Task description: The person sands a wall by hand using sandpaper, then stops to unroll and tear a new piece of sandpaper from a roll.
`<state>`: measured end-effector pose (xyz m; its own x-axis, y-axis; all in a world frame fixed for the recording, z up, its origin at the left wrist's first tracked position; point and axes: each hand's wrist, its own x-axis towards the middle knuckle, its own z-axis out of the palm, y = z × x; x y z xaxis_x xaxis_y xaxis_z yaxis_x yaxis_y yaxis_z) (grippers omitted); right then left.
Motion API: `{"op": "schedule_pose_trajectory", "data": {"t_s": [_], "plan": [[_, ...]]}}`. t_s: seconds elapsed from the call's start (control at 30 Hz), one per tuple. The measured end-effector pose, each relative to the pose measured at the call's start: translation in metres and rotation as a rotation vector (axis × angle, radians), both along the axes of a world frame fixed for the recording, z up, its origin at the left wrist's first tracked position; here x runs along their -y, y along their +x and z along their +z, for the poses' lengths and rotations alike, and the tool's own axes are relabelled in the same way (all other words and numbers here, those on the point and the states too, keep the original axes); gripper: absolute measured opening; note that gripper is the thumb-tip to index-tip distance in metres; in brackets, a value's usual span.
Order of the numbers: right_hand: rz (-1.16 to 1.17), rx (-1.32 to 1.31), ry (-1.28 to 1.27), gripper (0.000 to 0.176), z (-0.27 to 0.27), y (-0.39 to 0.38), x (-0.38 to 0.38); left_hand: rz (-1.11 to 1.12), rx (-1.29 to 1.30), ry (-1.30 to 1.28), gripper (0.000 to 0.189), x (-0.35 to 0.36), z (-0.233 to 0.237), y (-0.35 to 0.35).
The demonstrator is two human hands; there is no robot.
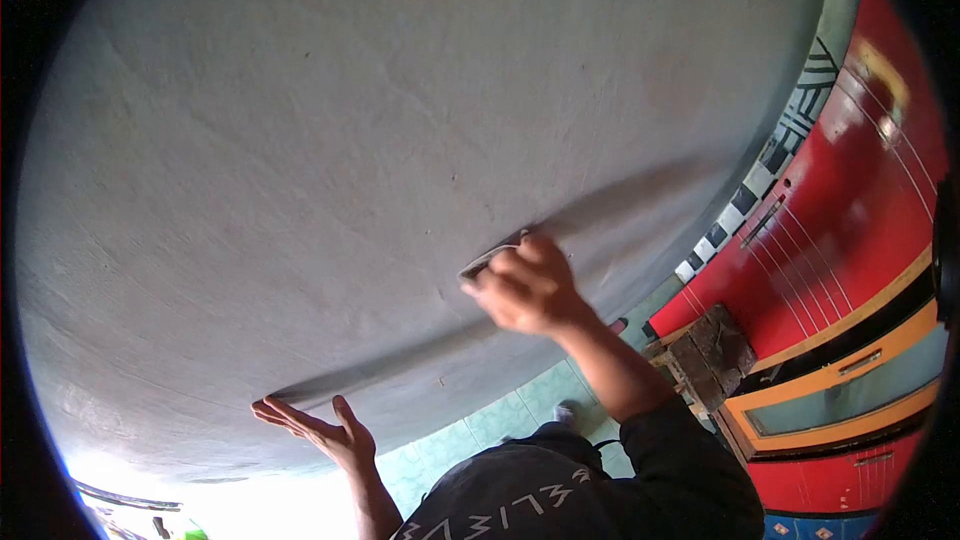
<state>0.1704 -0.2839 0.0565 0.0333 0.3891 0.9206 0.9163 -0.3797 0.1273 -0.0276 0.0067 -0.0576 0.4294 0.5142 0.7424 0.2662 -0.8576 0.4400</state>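
The right hand (528,288) is closed over a thin flat tool (490,262), pressing it against the grey wall (300,140). The tool looks light and stiff, best held flat from behind. The left hand (320,430) is spread open, fingertips on the wall lower down.

1. A thin, flat, grey rectangular pad (490,260) is held under the fingers of the right grip (525,292). Only its upper-left edge and one corner show past the fingertips.
2. The pad lies pressed flat against a smooth, matte grey plastered wall (330,130), with its visible edge rising to the right.
3. The wall spreads above, left of and below the grip, with faint swirl marks and small specks.
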Motion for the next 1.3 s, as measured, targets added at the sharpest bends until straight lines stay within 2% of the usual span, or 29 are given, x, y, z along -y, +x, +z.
{"op": "schedule_pose_trajectory", "data": {"t_s": [0.03, 0.07, 0.1, 0.13, 0.2, 0.23, 0.3, 0.37, 0.43, 0.47, 0.57, 0.6, 0.67, 0.7, 0.77, 0.83, 0.87, 0.97, 1.03, 1.1, 1.17, 1.23, 1.3], "plan": [[0.035, -0.023, 0.013, 0.018, 0.002, 0.008, 0.013, -0.004, 0.019, -0.049, 0.096, 0.002, 0.001, -0.001], [-0.104, -0.009, 0.179, 0.012, 0.011, 0.013, 0.022, 0.002, 0.013, -0.088, 0.098, 0.000, -0.001, -0.003], [-0.114, -0.173, 0.443, 0.008, 0.015, 0.020, 0.025, 0.005, 0.015, -0.086, 0.098, -0.003, -0.002, -0.002], [-0.130, -0.510, 0.779, 0.009, 0.019, 0.017, 0.025, 0.009, 0.013, -0.085, 0.098, -0.005, 0.000, -0.001], [-0.165, -0.426, 0.782, 0.010, 0.026, 0.016, 0.009, 0.011, -0.024, -0.082, 0.101, -0.013, -0.002, -0.005], [-0.232, -0.283, 0.629, 0.012, 0.013, 0.013, 0.000, 0.024, -0.015, -0.070, 0.102, -0.022, -0.004, -0.005], [-0.088, -0.077, 0.150, 0.022, 0.010, -0.012, -0.022, 0.049, 0.003, -0.046, 0.104, -0.037, -0.007, -0.002], [-0.080, 0.015, -0.035, 0.026, 0.011, -0.022, -0.031, 0.105, -0.026, -0.105, 0.107, -0.033, -0.002, 0.000], [-0.071, -0.027, 0.082, 0.028, 0.013, -0.006, -0.011, 0.120, -0.013, -0.139, 0.107, -0.022, 0.010, 0.005], [-0.097, -0.073, 0.226, 0.028, 0.020, 0.003, 0.000, 0.129, -0.027, -0.165, 0.107, -0.018, 0.011, 0.005], [-0.106, -0.534, 0.877, 0.025, 0.029, 0.005, 0.003, 0.148, -0.069, -0.200, 0.107, -0.012, 0.012, 0.008], [-0.196, -0.299, 0.628, 0.019, 0.011, 0.010, 0.003, 0.157, -0.082, -0.206, 0.107, -0.012, 0.011, 0.008], [-0.051, -0.162, 0.276, 0.020, -0.003, -0.012, -0.020, 0.185, -0.079, -0.193, 0.107, -0.015, 0.008, 0.006], [-0.120, -0.121, 0.001, 0.025, -0.010, -0.029, -0.028, 0.201, -0.074, -0.176, 0.107, -0.018, 0.006, 0.005], [-0.108, -0.088, -0.036, 0.026, -0.031, -0.034, -0.035, 0.192, 0.002, -0.097, 0.107, -0.025, 0.006, 0.006], [-0.144, -0.124, 0.077, 0.026, -0.039, -0.019, -0.014, 0.150, 0.090, -0.059, 0.103, -0.028, 0.007, 0.007], [-0.164, -0.132, 0.188, 0.025, -0.037, -0.008, -0.002, 0.131, 0.106, -0.084, 0.102, -0.026, 0.009, 0.005], [-0.170, -0.524, 0.673, 0.022, -0.025, -0.002, 0.016, 0.084, 0.164, -0.139, 0.098, -0.010, 0.019, 0.005], [-0.159, -0.244, 0.237, 0.023, -0.036, -0.001, 0.023, 0.073, 0.181, -0.132, 0.095, 0.008, 0.024, 0.014], [-0.131, -0.068, 0.059, 0.025, -0.036, 0.004, 0.026, 0.052, 0.154, -0.115, 0.096, 0.031, 0.022, 0.024], [-0.180, -0.076, 0.215, 0.023, -0.036, 0.030, 0.054, 0.027, 0.120, -0.091, 0.097, 0.056, 0.019, 0.034], [-0.261, -0.152, 0.511, 0.019, -0.027, 0.066, 0.095, -0.003, 0.083, -0.068, 0.097, 0.082, 0.016, 0.046], [-0.140, -0.451, 0.964, 0.013, -0.008, 0.094, 0.130, -0.043, 0.049, -0.050, 0.100, 0.105, 0.010, 0.058]]}}
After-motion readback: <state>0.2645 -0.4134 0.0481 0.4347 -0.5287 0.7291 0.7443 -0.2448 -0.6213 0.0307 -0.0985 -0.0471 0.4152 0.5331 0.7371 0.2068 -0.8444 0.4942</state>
